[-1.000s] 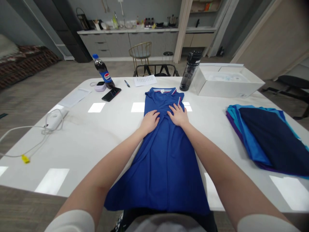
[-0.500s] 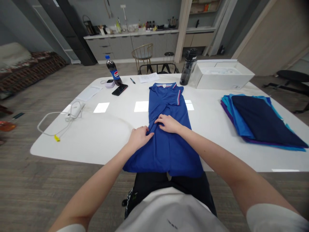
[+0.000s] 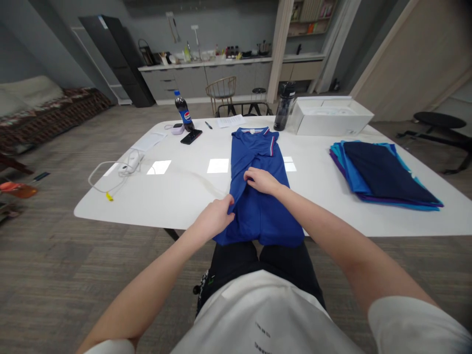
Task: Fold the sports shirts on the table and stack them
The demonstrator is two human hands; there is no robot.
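A blue polo shirt [image 3: 271,211] lies on the white table with its collar pointing away from me. Its sides are folded inward, and one sleeve with a red and white trim rests on top. The hem hangs over the near table edge. My left hand [image 3: 217,215] pinches the shirt's left edge and holds it slightly raised. Farther up, near the middle of the shirt, my right hand [image 3: 261,180] has its fingers closed on a fold of the fabric.
A stack of folded garments [image 3: 387,172] lies on the right. Behind it stand a white box [image 3: 332,118] and a dark bottle [image 3: 283,108]. At the left are a cola bottle [image 3: 184,110], a phone [image 3: 191,136], papers [image 3: 149,141] and a white cable [image 3: 96,169].
My left hand has gripped and lifted the shirt's left edge. The right hand's fingers have closed on the fabric. The camera view has shifted, and less hem hangs over the edge in view.
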